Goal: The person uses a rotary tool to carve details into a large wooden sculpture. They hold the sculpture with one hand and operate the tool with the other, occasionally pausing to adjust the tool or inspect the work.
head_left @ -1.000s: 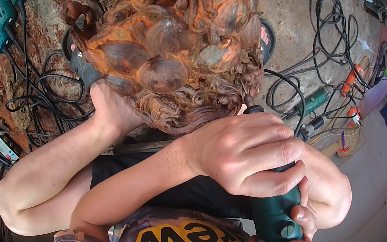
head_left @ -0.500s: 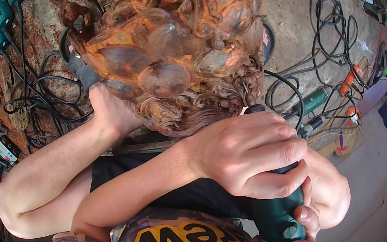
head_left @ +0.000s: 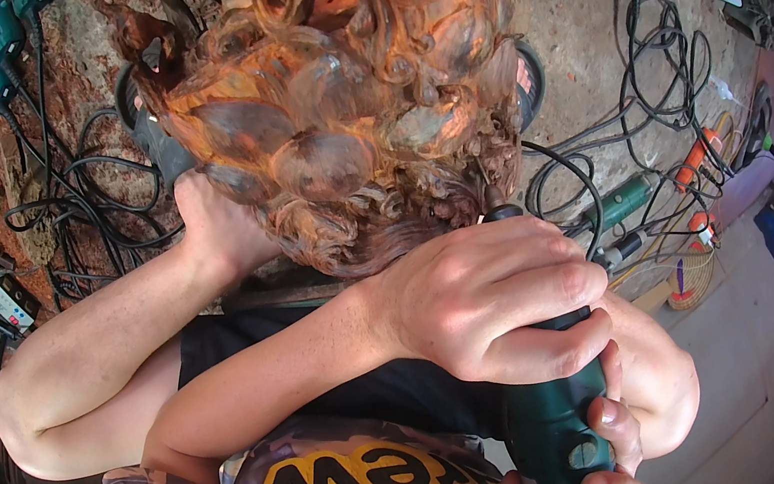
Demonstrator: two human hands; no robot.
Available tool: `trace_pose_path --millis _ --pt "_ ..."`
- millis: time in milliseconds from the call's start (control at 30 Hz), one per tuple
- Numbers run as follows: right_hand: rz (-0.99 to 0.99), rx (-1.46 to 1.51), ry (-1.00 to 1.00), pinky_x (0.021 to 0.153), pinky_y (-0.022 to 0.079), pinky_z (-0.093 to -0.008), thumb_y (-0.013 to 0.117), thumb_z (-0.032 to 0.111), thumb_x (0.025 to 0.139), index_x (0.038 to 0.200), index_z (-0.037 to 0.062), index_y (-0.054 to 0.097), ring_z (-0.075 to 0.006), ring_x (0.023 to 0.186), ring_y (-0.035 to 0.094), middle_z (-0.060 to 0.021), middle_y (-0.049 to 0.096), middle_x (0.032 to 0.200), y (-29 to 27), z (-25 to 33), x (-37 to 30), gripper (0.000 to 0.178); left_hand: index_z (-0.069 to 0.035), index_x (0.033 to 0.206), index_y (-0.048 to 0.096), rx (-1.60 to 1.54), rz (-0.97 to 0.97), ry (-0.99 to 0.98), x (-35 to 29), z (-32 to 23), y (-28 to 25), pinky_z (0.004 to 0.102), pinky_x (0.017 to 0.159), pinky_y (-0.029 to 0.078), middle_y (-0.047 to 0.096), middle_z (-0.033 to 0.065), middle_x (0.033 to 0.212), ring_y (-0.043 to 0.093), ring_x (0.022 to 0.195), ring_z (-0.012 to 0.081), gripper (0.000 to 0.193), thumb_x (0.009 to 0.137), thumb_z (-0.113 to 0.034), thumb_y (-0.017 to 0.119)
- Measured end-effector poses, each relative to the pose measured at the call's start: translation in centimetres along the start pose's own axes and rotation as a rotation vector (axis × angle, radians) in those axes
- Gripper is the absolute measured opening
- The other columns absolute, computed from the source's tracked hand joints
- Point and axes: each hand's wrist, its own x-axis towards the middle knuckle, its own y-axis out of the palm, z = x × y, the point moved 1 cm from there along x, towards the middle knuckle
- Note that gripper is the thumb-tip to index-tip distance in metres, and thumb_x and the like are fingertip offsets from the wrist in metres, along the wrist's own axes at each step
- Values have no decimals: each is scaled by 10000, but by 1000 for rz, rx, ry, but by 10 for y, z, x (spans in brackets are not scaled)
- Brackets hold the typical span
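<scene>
Carved wood piece (head_left: 334, 98): large, rounded mass with swirling, curled relief and smooth oval lobes. Colour orange-brown at the top, darker reddish-brown and rough along the lower edge. It fills the upper middle of the view and stands over the ground; its base is hidden.

Rotary carving tool (head_left: 549, 419): dark green cylindrical body, black neck, thin bit. It points upward, slightly tilted, with the bit tip touching the lower right edge of the carving. The right hand (head_left: 493, 301) wraps around the neck; fingers at the lower body also grip it. The left hand (head_left: 217, 223) presses against the carving's lower left side.
</scene>
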Motion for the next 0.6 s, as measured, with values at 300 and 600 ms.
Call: trace_pose_path --millis 300,600 --pt "-54 -15 -22 964 557 -428 667 295 967 1180 -33 704 -374 1149 683 -209 662 1321 1 -1 0 393 -8 1035 751 -55 0 -22 2 -2 -2 385 675 617 707 174 1048 725 825 299 201 841 -4 802" --pt "-134 -9 -94 971 572 -424 713 264 938 1175 -24 721 -380 1162 700 -204 679 1341 -12 11 -2 374 3 1009 743 -64 19 22 2 -3 -3 385 686 635 706 174 1038 721 818 285 174 843 -6 793"
